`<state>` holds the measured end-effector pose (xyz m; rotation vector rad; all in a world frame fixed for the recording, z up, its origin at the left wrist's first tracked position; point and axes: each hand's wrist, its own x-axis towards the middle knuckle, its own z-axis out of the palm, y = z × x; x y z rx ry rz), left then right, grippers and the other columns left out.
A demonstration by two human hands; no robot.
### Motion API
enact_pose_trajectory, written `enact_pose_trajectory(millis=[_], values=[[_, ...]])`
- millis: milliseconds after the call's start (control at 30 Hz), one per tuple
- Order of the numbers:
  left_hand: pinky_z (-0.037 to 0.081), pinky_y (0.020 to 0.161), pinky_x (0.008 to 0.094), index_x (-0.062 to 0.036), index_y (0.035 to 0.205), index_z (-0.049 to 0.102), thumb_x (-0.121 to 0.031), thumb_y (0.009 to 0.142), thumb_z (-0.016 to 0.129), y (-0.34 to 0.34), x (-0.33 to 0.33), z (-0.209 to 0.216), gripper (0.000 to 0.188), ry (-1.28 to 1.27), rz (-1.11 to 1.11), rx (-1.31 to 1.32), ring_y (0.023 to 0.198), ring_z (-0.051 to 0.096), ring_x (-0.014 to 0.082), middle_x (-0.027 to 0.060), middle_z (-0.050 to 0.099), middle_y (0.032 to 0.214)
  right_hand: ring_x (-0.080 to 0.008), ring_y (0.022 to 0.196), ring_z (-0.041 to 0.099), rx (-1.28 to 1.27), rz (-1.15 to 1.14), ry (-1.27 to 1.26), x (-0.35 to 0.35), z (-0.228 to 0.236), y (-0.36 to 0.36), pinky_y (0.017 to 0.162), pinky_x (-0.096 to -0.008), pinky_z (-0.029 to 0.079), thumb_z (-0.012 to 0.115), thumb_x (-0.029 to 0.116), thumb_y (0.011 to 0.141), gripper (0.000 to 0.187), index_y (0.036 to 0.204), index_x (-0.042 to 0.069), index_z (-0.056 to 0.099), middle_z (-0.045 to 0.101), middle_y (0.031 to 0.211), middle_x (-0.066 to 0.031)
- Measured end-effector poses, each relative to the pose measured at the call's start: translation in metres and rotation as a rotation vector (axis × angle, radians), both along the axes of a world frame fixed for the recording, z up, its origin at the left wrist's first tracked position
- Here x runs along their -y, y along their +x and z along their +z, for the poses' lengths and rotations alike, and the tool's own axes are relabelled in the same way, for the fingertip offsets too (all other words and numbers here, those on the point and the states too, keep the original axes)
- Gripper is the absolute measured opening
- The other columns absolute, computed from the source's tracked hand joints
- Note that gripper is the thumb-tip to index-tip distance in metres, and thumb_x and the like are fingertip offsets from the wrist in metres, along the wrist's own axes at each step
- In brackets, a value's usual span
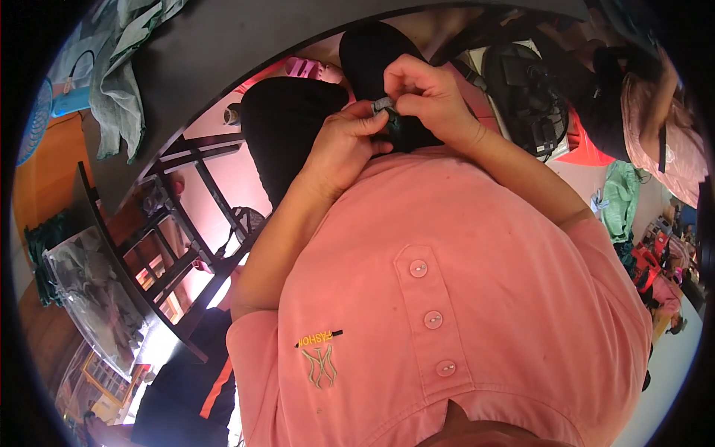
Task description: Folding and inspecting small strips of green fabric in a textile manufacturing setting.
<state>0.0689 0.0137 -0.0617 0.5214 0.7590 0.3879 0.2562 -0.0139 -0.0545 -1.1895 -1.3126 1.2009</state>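
My left hand [341, 145] is closed, thumb and fingers pinching a small grey piece [383, 104] that looks like folded cloth. My right hand [436, 100] is bent over beside it, thumb and forefinger pressed together at the piece's right side. What sits between those right fingertips is too small to make out. Just below the piece, dark green material [398, 130] shows between the two hands, partly hidden by the left fingers. Both hands are above my lap, close to my black trousers [287, 112].
A dark tabletop [246, 30] curves across the far side, with a grey-green cloth [119, 97] hanging over its edge. Left are a blue fan [36, 123] and a black metal frame [197, 201]. A black mesh object [525, 97] stands right, near another person's arm [659, 112].
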Motion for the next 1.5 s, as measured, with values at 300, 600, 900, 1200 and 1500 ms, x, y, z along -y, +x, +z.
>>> enact_pose_trajectory(millis=[300, 600, 900, 1200, 1500], values=[[0.042, 0.059, 0.0275, -0.0064, 0.098, 0.059, -0.019, 0.093, 0.064, 0.015, 0.003, 0.0, 0.014, -0.125, 0.144, 0.076, 0.067, 0.05, 0.0147, 0.0006, 0.054, 0.077, -0.0124, 0.094, 0.054, 0.053, -0.131, -0.323, 0.001, 0.013, -0.023, 0.087, -0.0271, 0.041, 0.055, 0.024, 0.096, 0.025, 0.102, 0.001, 0.061, 0.061, 0.094, -0.0032], [0.028, 0.042, 0.0278, -0.0071, 0.093, 0.054, -0.02, 0.1, 0.048, 0.004, 0.011, 0.032, 0.016, -0.217, -0.209, 0.582, 0.042, 0.032, 0.0131, 0.002, 0.036, 0.051, -0.0242, 0.064, 0.064, 0.436, -0.069, 0.169, -0.043, 0.002, -0.01, 0.059, -0.0353, 0.049, 0.068, 0.034, 0.086, 0.025, 0.091, 0.009, 0.068, 0.064, 0.07, -0.0112], [0.033, 0.042, 0.0274, -0.0002, 0.085, 0.054, -0.041, 0.1, 0.045, -0.01, 0.01, 0.024, 0.045, -0.052, -0.287, 0.585, 0.041, 0.038, 0.0148, 0.0082, 0.044, 0.052, -0.0083, 0.065, 0.054, 0.228, 0.118, -0.016, -0.055, -0.041, -0.071, 0.058, -0.0256, 0.044, 0.07, 0.021, 0.087, 0.018, 0.092, 0.004, 0.065, 0.057, 0.069, -0.0019], [0.039, 0.044, 0.0287, -0.0051, 0.119, 0.056, -0.054, 0.099, 0.038, -0.041, 0.002, 0.035, 0.055, -0.159, -0.096, 0.727, 0.044, 0.042, 0.0165, 0.0171, 0.051, 0.072, -0.0112, 0.078, 0.06, -0.043, 0.059, 0.021, -0.015, 0.071, -0.018, 0.07, -0.0277, 0.049, 0.063, 0.002, 0.085, 0.013, 0.098, 0.005, 0.067, 0.063, 0.088, 0.0005], [0.04, 0.044, 0.0305, -0.0027, 0.118, 0.054, -0.051, 0.092, 0.053, -0.036, 0.0, 0.061, 0.055, -0.126, -0.176, 0.671, 0.044, 0.046, 0.0192, 0.022, 0.056, 0.072, -0.0252, 0.06, 0.055, 0.438, 0.116, 0.782, -0.011, 0.098, -0.024, 0.05, -0.0342, 0.041, 0.061, -0.007, 0.069, 0.028, 0.096, -0.002, 0.06, 0.059, 0.078, -0.0111]])
